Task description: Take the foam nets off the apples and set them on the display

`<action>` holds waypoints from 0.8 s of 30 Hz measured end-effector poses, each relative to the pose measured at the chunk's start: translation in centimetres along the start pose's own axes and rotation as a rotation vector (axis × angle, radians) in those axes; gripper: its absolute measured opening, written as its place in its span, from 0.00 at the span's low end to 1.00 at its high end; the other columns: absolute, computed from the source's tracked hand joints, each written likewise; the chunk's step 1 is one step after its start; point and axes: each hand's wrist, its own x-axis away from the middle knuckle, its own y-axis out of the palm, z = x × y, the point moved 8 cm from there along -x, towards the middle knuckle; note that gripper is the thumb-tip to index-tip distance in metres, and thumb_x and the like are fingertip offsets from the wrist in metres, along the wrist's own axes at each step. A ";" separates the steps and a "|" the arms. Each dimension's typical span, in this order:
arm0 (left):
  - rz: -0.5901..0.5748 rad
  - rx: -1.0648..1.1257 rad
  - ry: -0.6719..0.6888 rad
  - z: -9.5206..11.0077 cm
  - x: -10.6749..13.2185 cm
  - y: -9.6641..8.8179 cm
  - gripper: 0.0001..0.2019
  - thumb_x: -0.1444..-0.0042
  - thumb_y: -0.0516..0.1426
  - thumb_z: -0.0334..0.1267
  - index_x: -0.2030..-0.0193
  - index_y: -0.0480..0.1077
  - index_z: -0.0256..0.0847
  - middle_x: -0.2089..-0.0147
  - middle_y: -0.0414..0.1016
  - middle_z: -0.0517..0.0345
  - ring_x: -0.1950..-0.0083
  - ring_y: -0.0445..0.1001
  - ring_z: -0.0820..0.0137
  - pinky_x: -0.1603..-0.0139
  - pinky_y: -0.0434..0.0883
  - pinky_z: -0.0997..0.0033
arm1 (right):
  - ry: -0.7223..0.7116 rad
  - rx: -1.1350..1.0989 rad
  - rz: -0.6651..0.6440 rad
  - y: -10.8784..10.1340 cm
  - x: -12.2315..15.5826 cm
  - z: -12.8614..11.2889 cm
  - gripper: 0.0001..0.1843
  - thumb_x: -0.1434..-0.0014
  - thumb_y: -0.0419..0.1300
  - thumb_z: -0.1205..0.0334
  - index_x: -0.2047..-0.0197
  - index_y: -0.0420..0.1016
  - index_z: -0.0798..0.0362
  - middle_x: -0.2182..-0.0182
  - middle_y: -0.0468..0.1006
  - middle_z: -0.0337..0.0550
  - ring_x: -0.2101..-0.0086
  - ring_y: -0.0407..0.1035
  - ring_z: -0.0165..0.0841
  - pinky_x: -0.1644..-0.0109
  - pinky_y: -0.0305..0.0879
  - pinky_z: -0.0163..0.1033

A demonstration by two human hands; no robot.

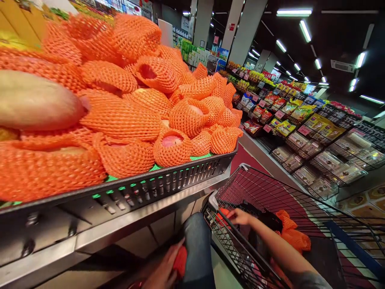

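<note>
Net-wrapped fruit [290, 230] in orange foam sleeves is what the work turns on: a few pieces already lie inside the shopping cart [240, 261], toward its middle and far side. One more orange piece [181, 261] sits outside the cart, just off its near-left corner, low against the person's jeans [197, 249].

The right hand [239, 216] reaches over the cart's near rim and down into the basket, resting against something orange-red there. Its fingers look curled downward, but whether they pinch that piece or only touch it, I cannot tell, since the wire rim hides the tips. The left hand [164, 273] hangs beside the cart's near-left corner, fingers [174, 251] pressed together and wrapped round the edge of the orange piece held at the leg.

Judging from this, the step in hand is loading: one fruit being set down in the cart, another waiting in the other hand. The next move would call for lifting the left hand's piece over the rim and lowering it gently, since the foam nets slip and the fruit bruises.

Above and to the left of the cart stands the display tray [168, 180], heaped with more netted fruit [126, 116]. Beyond the cart's far side run shelves of packaged goods [315, 140].
</note>
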 end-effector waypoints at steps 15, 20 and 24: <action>0.691 0.983 0.341 14.7 9.5 -18.6 0.22 0.47 0.67 0.39 0.48 0.65 0.44 0.24 0.57 0.38 0.32 0.73 0.54 0.44 0.81 0.64 | -0.546 0.085 0.290 9.3 14.3 -25.2 0.36 0.39 0.59 0.30 0.42 0.78 0.52 0.41 0.70 0.47 0.40 0.64 0.32 0.29 0.62 0.39; 0.946 0.628 0.507 15.0 15.6 -20.3 0.14 0.41 0.55 0.27 0.53 0.76 0.46 0.32 0.68 0.48 0.34 0.75 0.60 0.43 0.81 0.65 | -0.607 0.040 0.128 17.1 13.7 -24.0 0.44 0.46 0.60 0.23 0.39 0.75 0.47 0.37 0.66 0.46 0.35 0.62 0.35 0.25 0.60 0.42; 1.084 0.310 0.552 15.2 18.8 -21.1 0.15 0.41 0.55 0.24 0.57 0.78 0.46 0.46 0.76 0.53 0.44 0.79 0.68 0.44 0.79 0.71 | -0.655 -0.122 0.195 20.8 13.4 -23.0 0.38 0.54 0.73 0.35 0.50 0.76 0.55 0.45 0.70 0.48 0.44 0.69 0.28 0.36 0.68 0.29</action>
